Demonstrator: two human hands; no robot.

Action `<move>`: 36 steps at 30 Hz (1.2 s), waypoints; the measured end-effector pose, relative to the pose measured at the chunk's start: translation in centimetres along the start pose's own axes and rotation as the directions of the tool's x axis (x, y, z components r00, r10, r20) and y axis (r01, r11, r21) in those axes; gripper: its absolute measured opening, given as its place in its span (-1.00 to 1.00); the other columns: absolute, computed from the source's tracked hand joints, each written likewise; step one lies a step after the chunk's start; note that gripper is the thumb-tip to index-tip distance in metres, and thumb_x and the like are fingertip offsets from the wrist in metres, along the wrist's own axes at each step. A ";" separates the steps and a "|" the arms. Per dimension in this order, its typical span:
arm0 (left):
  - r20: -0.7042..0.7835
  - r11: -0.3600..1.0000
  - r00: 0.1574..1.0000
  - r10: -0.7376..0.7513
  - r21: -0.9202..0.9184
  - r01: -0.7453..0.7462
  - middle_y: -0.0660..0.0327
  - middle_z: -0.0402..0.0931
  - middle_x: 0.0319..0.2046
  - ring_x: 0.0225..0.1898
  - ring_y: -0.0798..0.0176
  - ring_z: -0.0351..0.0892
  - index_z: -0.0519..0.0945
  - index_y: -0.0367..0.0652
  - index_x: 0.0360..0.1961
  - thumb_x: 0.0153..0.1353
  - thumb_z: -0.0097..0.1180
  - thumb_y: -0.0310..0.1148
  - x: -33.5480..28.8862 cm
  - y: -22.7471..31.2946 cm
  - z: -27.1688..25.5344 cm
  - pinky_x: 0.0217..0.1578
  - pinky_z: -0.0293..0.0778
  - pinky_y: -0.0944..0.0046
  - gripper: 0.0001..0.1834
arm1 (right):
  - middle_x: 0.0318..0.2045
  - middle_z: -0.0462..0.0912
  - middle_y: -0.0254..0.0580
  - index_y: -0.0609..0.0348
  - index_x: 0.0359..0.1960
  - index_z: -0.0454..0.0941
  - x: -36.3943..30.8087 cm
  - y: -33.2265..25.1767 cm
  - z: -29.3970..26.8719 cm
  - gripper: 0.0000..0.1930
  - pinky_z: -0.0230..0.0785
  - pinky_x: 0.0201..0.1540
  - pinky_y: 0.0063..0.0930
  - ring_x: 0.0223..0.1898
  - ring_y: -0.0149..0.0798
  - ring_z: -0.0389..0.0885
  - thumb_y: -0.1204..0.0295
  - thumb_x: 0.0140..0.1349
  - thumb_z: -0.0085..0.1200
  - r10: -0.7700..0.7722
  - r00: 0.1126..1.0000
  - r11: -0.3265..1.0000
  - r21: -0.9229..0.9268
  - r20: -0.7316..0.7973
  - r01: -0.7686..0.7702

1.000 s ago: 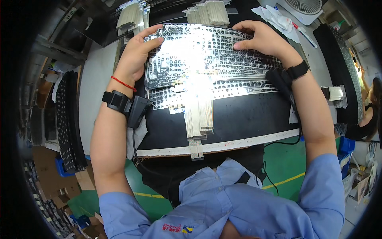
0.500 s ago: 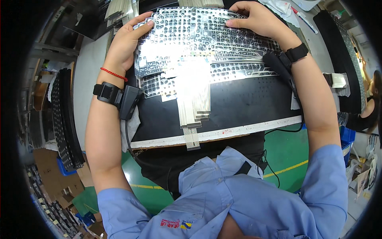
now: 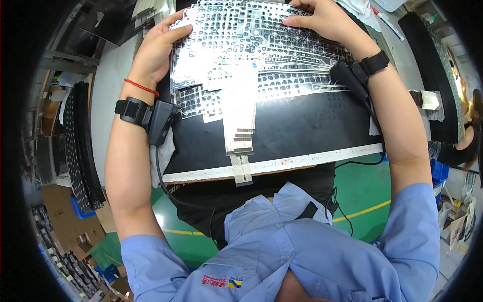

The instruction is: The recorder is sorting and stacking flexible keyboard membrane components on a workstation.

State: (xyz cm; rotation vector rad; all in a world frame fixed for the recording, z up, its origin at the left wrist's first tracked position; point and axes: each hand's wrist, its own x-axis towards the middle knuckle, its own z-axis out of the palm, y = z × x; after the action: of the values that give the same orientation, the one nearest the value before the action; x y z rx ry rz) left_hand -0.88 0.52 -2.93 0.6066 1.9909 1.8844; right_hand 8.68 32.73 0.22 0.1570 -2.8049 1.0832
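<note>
A fanned stack of clear keyboard membrane sheets [image 3: 282,48], printed with black key patterns and silvery traces, spans the space between my hands. My left hand [image 3: 162,44] grips the stack's left edge, thumb on top and fingers curled beyond it. On the far right edge, my right hand [image 3: 322,21] pinches the sheets with its thumb over the top face; its fingertips run toward the frame's upper edge. Pale flat ribbon tails [image 3: 240,121] hang from the stack toward me, and the lowest one crosses the table's front edge. Strong glare whitens the middle and left of the sheets.
Beneath lies a black work mat [image 3: 302,121] with a white front edge strip [image 3: 282,163]. A red-and-white marker [image 3: 387,24] lies at the far right. Black dotted sheets stand at left [image 3: 80,146] and right [image 3: 432,75]. Another person [image 3: 470,131] is at the right rim.
Both hands have shifted the membrane stack slightly away from me. Its sheets and ribbon tails have moved a little up and left, and the glare has spread over the left part.
</note>
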 end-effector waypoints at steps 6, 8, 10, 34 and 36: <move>0.022 1.000 0.999 -0.028 0.007 0.028 0.08 0.62 -0.02 -0.11 0.35 0.67 0.39 -0.29 0.25 0.27 0.20 -0.42 0.8 -1.0 -1.7 -0.08 0.61 0.37 -0.46 | -0.46 0.68 -0.17 0.30 -0.27 0.64 -0.4 -0.7 -0.3 -0.69 0.44 -0.29 -0.47 -0.42 -0.37 0.59 0.35 0.04 0.41 0.010 0.999 0.997 0.080 0.048 -0.014; 0.020 0.999 1.000 -0.020 0.042 0.019 0.10 0.62 -0.03 -0.11 0.37 0.66 0.42 -0.28 0.23 0.27 0.20 -0.42 0.9 -1.1 -2.1 -0.08 0.60 0.38 -0.49 | -0.47 0.68 -0.17 0.30 -0.28 0.64 0.0 -0.2 0.1 -0.70 0.44 -0.29 -0.47 -0.42 -0.37 0.59 0.35 0.04 0.41 0.008 1.000 1.000 0.002 0.005 -0.008; 0.018 0.999 0.999 -0.039 -0.003 0.039 0.12 0.62 -0.04 -0.11 0.37 0.66 0.44 -0.27 0.22 0.27 0.19 -0.42 1.0 -1.0 -1.8 -0.09 0.60 0.39 -0.51 | -0.47 0.67 -0.17 0.30 -0.30 0.65 0.2 0.2 0.0 -0.70 0.44 -0.29 -0.46 -0.43 -0.37 0.59 0.34 0.03 0.41 0.013 1.000 1.000 -0.015 -0.010 -0.013; 0.070 0.995 0.996 -0.058 -0.082 0.063 0.08 0.59 0.05 0.00 0.34 0.63 0.38 -0.25 0.29 0.34 0.12 -0.37 1.0 -1.3 -2.6 0.03 0.56 0.37 -0.49 | -0.47 0.66 -0.27 0.26 -0.30 0.62 0.4 1.0 -0.1 -0.74 0.41 -0.31 -0.51 -0.43 -0.44 0.55 0.37 0.08 0.39 0.072 0.997 0.997 0.033 0.014 -0.073; 0.073 0.996 0.997 -0.026 -0.084 0.032 0.09 0.59 0.05 0.00 0.34 0.63 0.38 -0.25 0.29 0.34 0.12 -0.37 1.0 -1.3 -2.5 0.02 0.56 0.37 -0.49 | -0.45 0.67 -0.28 0.26 -0.29 0.62 0.3 1.0 -0.3 -0.74 0.42 -0.30 -0.51 -0.43 -0.45 0.55 0.37 0.08 0.38 0.083 0.996 0.996 0.031 0.017 -0.084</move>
State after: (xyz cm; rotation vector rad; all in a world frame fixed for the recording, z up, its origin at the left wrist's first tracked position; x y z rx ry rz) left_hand -3.12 -1.19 -4.01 0.6096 1.8544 1.8921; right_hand 8.28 33.68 -0.16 0.0519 -2.8327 1.1494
